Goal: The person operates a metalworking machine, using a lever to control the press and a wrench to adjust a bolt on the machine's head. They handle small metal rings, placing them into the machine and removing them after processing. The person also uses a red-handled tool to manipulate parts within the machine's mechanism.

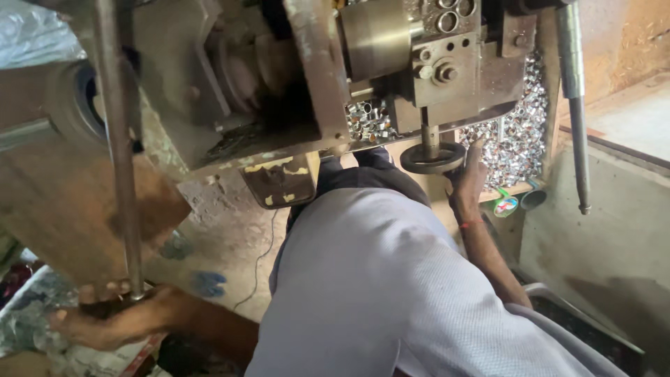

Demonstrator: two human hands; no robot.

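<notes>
A dusty concrete floor (pixel 230 230) lies below. At right stands a grey wall (pixel 600 230). Daylight falls on a ledge (pixel 631 115) above.
</notes>
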